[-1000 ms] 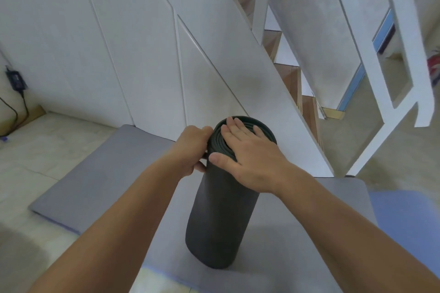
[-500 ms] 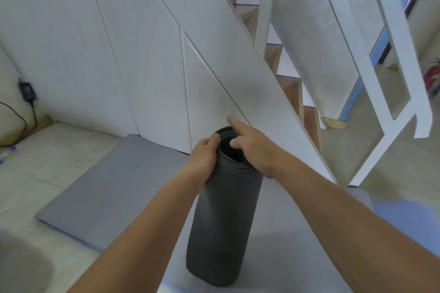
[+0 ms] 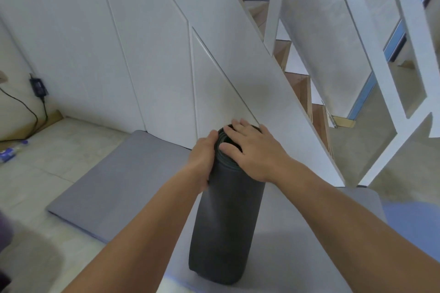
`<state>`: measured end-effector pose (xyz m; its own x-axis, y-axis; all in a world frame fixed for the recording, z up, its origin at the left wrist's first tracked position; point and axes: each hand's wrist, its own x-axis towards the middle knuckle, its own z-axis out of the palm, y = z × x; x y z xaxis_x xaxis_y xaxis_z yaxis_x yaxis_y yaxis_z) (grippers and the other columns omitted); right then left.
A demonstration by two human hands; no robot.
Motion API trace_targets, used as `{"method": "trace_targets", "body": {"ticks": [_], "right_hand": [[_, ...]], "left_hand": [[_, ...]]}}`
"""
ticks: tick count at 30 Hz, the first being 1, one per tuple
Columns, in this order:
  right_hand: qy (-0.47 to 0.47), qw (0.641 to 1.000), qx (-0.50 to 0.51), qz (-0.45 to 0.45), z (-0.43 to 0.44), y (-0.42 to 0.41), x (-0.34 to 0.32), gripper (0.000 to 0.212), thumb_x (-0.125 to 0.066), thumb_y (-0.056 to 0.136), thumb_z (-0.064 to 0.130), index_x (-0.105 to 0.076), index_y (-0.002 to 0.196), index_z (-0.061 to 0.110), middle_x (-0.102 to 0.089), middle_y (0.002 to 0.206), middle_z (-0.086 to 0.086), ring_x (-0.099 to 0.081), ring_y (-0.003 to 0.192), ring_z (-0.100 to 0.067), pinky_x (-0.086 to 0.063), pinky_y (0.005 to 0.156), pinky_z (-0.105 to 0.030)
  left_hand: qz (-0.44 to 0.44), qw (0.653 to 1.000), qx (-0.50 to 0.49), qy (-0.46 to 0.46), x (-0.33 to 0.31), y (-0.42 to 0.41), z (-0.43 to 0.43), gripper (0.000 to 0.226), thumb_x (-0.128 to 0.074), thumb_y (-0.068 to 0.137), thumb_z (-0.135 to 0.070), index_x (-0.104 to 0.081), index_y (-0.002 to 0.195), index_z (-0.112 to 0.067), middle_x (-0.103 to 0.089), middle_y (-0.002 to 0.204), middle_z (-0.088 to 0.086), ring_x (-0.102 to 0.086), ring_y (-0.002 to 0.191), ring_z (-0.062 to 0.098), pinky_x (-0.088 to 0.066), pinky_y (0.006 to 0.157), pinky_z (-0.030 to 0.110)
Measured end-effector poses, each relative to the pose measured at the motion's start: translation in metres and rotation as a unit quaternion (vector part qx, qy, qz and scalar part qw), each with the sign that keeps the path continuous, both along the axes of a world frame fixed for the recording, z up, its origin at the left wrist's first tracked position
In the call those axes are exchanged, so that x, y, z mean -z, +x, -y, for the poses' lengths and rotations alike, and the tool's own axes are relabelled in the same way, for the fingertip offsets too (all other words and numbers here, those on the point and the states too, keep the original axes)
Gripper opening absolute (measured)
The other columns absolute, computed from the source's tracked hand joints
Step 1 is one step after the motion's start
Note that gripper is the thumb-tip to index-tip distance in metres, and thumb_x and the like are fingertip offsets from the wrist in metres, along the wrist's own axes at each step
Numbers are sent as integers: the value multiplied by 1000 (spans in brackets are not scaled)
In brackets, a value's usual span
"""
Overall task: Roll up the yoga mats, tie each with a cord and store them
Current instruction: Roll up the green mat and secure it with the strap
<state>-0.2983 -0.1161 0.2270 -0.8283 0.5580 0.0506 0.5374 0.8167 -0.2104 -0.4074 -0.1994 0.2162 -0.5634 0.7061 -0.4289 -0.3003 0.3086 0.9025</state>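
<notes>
Rolled dark mat [image 3: 223, 226]: being held upright on the grey mat [image 3: 123, 178], near its near edge. Side being clasped by left hand [image 3: 204, 157], fingers curled round it; top being pressed by right hand [image 3: 252, 150], fingers straight.

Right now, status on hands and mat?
Left hand grips rolled dark mat near top. Right hand flat on its end. Upright on grey mat, no cord seen.

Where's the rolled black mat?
Head view, centre: the rolled mat stands upright on the grey mat, left hand gripping its side, right hand flat on top.
</notes>
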Motion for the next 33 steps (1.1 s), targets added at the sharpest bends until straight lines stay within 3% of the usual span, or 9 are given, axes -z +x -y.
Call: {"method": "trace_targets", "body": {"ticks": [4, 10, 13, 16, 21, 23, 26, 30, 33], "right_hand": [[46, 991, -17, -127, 20, 7, -4, 42, -45, 102, 39, -58, 137, 20, -46, 150, -2, -40, 139, -19, -31, 115, -33], [75, 988, -38, -128, 41, 7, 11, 40, -41, 102, 40, -66, 124, 19, -71, 109, 0, -63, 101, -20, -50, 92, -36], [70, 990, -24, -122, 45, 8, 9, 40, -40, 102, 43, -63, 128, 23, -71, 92, 4, -64, 86, -16, -53, 81, -37], [26, 990, 16, -141, 45, 17, 9, 43, -39, 102, 47, -54, 138, 29, -72, 104, 8, -64, 94, -15, -51, 83, -33], [-68, 984, 126, -108, 36, 12, 4, 48, -45, 92, 66, -57, 121, 30, -68, 104, 11, -62, 96, -13, -53, 84, -37], [-57, 986, 129, -89, 36, 8, 3, 44, -46, 90, 67, -61, 103, 28, -67, 90, 11, -62, 86, -13, -53, 79, -36], [-28, 992, 104, -73, 37, 6, -5, 37, -46, 96, 51, -57, 78, 20, -59, 72, 4, -58, 70, -17, -46, 65, -34], [48, 998, 7, 29, 39, 11, -20, 31, -39, 104, 35, -52, 83, 16, -54, 76, 1, -57, 77, -21, -47, 75, -37], [111, 988, -66, 89, 37, 14, -29, 30, -34, 107, 28, -42, 78, 22, -43, 73, 5, -53, 77, -20, -46, 81, -37]], "left_hand": [[-46, 999, -1, -11, 2, -3, -3, 44, -37, 96, -55, -56, 121, -26, -66, 115, 4, -63, 99, 23, -45, 65, 33], [-23, 1000, 3, -22, 1, -8, -3, 42, -40, 97, -46, -63, 111, -14, -70, 105, 9, -62, 83, 22, -47, 64, 33], [17, 1000, 9, -16, 0, -10, 0, 41, -36, 99, -43, -67, 101, -15, -67, 97, 10, -59, 78, 21, -46, 65, 32], [36, 999, 15, -16, 2, -12, 5, 40, -40, 98, -45, -66, 101, -15, -65, 100, 11, -59, 92, 29, -48, 81, 41], [-17, 1000, 16, 5, 7, -10, 6, 41, -54, 78, -24, -64, 112, -3, -66, 106, 25, -61, 80, 33, -50, 64, 44], [-33, 999, -20, 10, 8, -11, 4, 26, -53, 81, -9, -62, 97, 9, -63, 88, 25, -61, 73, 34, -52, 65, 45], [-44, 995, -90, 5, 11, -16, 1, 6, -53, 82, 2, -59, 81, 1, -58, 78, 18, -61, 70, 33, -58, 67, 42], [-124, 988, -90, 11, 19, -25, -7, 19, -43, 59, 6, -47, 54, -12, -40, 64, 10, -37, 63, 26, -39, 59, 37], [-139, 987, -84, 18, 14, -24, -8, 43, -50, 67, 10, -71, 95, -15, -64, 89, 10, -61, 73, 32, -58, 75, 39]]}}
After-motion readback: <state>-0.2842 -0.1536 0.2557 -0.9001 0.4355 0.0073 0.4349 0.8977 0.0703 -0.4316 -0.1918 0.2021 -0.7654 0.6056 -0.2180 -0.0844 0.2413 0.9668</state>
